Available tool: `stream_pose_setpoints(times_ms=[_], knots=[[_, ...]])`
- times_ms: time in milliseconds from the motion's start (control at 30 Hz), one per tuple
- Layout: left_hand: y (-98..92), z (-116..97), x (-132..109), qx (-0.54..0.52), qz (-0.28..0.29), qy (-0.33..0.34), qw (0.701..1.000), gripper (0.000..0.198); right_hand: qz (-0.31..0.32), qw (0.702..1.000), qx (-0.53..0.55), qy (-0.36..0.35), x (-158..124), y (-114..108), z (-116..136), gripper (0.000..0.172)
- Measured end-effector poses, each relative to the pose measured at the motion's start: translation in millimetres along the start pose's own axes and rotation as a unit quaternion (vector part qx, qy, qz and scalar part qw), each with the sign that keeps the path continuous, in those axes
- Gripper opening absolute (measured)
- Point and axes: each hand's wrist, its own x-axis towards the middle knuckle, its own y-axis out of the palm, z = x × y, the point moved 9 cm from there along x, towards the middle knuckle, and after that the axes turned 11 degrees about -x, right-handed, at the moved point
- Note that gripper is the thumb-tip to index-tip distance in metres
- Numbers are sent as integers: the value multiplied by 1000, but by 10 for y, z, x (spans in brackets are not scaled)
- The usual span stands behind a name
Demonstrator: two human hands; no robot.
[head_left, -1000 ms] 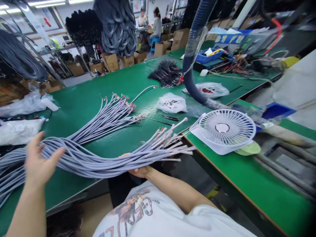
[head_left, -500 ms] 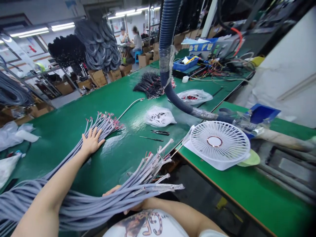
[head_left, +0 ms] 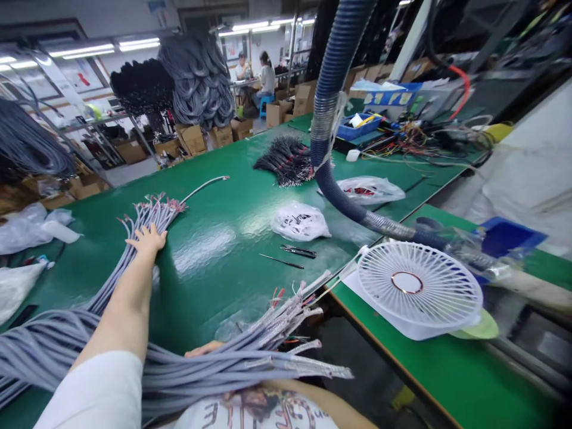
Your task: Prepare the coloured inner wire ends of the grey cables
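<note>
Well, from across the room this reads as cable handling, with both hands on grey sheathed cables. The person's left hand (head_left: 147, 239) lies open and flat, fingers spread, on a bundle of cables (head_left: 154, 208) resting on the green workbench (head_left: 210, 250). A single loose cable (head_left: 205, 186) runs out beyond that hand.

Nearer the body, a heavy hank of cables (head_left: 192, 375) crosses the bench's near edge, and the right hand (head_left: 203, 349) sits beneath it. Only its fingers show, so I cannot tell whether they are clenched or merely cradling. The hank's frayed ends (head_left: 286, 322) fan out past that hand.

Ahead of the left hand, glossy green bench stretches toward a plastic bag (head_left: 300, 221), scissors (head_left: 298, 251) and a slim probe (head_left: 281, 261). Right of the right hand, a white desk fan (head_left: 419, 290) stands on a lower bench.
</note>
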Motion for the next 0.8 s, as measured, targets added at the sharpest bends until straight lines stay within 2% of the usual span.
stream_pose_setpoints(times_ms=[67, 133, 200, 233, 267, 300, 333, 400, 467, 500, 567, 600, 633, 667, 700, 733, 767, 800], knots=[[-50, -102, -114, -21, 35, 19, 999, 80, -54, 997, 45, 9, -22, -39, 48, 79], [-131, -185, -351, -39, 59, 70, 995, 79, -107, 988, 110, 9, -98, -65, 159, 72], [-193, -185, -719, -63, 101, 133, 984, 75, -147, 972, 186, 9, -170, -96, 287, 62], [-200, -171, -951, -82, 142, 178, 970, 71, -155, 963, 220, 21, -180, -114, 331, 61], [-173, -168, -1229, -122, 215, 234, 940, 71, -165, 957, 236, 30, -168, -161, 378, 61], [-153, -88, -1478, -146, 279, 250, 916, 69, -177, 952, 246, 41, -137, -236, 414, 61], [-136, 37, -1682, -150, 327, 239, 902, 67, -191, 947, 255, 51, -90, -337, 442, 60], [-183, 304, -1904, -135, 328, 188, 916, 61, -230, 932, 272, 69, 22, -588, 473, 58], [-251, 476, -2038, -118, 280, 143, 942, 56, -268, 923, 266, 72, 134, -810, 515, 55], [-306, 495, -2103, -137, 242, 140, 950, 53, -270, 927, 253, 63, 199, -865, 562, 54], [-511, 499, -2238, -232, 111, 156, 954, 44, -267, 935, 235, 16, 308, -896, 699, 56], [-652, 553, -2330, -307, 21, 161, 938, 38, -269, 936, 226, -11, 340, -891, 773, 58], [-790, 699, -2448, -385, -85, 145, 907, 34, -273, 937, 217, -32, 360, -878, 837, 60], [-884, 944, -2606, -465, -197, 103, 857, 30, -277, 937, 208, -49, 375, -860, 899, 62], [-888, 1241, -2798, -541, -293, 43, 787, 24, -277, 938, 199, -61, 392, -833, 958, 63], [-778, 1503, -2964, -611, -335, -19, 717, 20, -277, 939, 191, -69, 414, -802, 1018, 63], [-592, 1714, -3085, -676, -330, -83, 653, 19, -277, 940, 183, -77, 440, -770, 1084, 62], [-375, 1859, -3167, -728, -291, -146, 603, 19, -277, 941, 176, -83, 471, -738, 1157, 60]])
